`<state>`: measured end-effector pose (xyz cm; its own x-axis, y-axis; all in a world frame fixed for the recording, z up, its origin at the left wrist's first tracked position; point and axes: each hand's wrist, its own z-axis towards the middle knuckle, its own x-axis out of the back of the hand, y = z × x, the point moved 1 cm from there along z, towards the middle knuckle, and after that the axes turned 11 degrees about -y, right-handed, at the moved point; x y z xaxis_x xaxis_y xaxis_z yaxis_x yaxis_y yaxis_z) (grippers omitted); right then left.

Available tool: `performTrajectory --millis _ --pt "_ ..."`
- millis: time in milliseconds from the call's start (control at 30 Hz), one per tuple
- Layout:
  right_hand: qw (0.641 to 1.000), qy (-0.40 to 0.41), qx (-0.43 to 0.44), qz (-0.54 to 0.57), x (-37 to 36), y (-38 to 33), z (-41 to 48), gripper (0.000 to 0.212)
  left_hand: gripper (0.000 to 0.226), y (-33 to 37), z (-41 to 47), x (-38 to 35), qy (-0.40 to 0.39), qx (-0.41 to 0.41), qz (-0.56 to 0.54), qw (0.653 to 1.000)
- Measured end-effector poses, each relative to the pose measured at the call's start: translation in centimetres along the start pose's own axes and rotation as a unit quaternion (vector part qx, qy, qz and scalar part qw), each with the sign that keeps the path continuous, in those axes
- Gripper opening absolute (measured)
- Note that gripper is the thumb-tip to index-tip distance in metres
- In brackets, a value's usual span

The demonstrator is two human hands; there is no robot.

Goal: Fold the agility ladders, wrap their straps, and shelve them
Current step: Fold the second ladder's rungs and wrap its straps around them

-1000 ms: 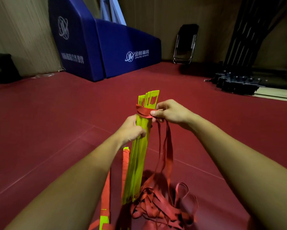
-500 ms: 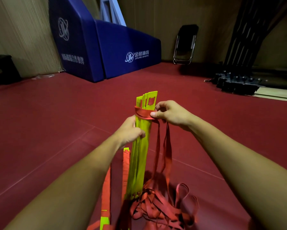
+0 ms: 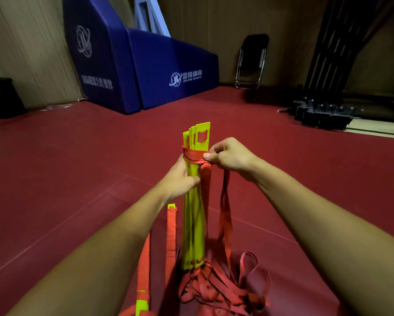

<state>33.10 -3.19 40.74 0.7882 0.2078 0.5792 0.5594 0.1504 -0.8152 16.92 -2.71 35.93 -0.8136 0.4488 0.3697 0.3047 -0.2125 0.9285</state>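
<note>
A bundle of yellow-green ladder rungs [image 3: 194,222] stands upright on the red floor in the middle of the view. My left hand [image 3: 180,181] grips the bundle at its upper part. A red strap [image 3: 192,156] lies wrapped round the bundle's top, and my right hand [image 3: 228,156] pinches that strap against the rungs. From there loose strap loops [image 3: 224,215] hang down to a tangled heap of red strap [image 3: 221,286] at the bundle's foot.
A second ladder bundle wrapped in red strap [image 3: 171,233] lies on the floor to the left of the standing one. Blue padded blocks [image 3: 132,67] stand at the back, a folded black chair [image 3: 251,62] against the wall, a dark metal frame base [image 3: 323,112] at right.
My right hand has drawn the strap tighter across the top of the rungs; the wrapped band now sits flatter and wider. The left hand keeps its grip in the same place.
</note>
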Motion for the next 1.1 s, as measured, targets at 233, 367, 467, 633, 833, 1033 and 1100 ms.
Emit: performTrajectory --millis 233,367,467,633,833,1033,1100 --pt "0.990 0.059 0.001 -0.129 -0.9 -0.9 0.0 0.028 0.085 0.5 -0.6 0.1 0.022 0.035 0.023 0.999" --pt "0.983 0.089 -0.001 -0.163 -1.1 -1.4 0.0 0.028 0.062 0.3 0.0 0.4 0.023 0.030 0.081 0.996" --pt "0.984 0.104 -0.027 -0.144 -1.1 -1.3 0.1 0.029 0.064 -0.4 0.7 0.3 0.010 0.025 0.129 0.991" --pt "0.987 0.103 -0.056 -0.114 -0.9 -1.2 0.4 0.027 0.037 0.5 0.0 0.2 0.102 0.032 0.203 0.973" --pt "0.991 0.092 -0.010 -0.102 0.0 -0.6 0.5 0.025 0.020 0.2 0.1 0.8 0.130 0.010 0.172 0.976" --pt "0.993 -0.009 0.063 -0.096 1.3 -0.1 -0.1 0.021 0.023 0.0 0.3 1.1 0.115 -0.003 0.109 0.987" --pt "0.991 0.011 0.058 -0.123 1.4 0.3 0.2 0.014 0.029 -0.2 0.3 1.1 0.095 -0.017 0.097 0.991"
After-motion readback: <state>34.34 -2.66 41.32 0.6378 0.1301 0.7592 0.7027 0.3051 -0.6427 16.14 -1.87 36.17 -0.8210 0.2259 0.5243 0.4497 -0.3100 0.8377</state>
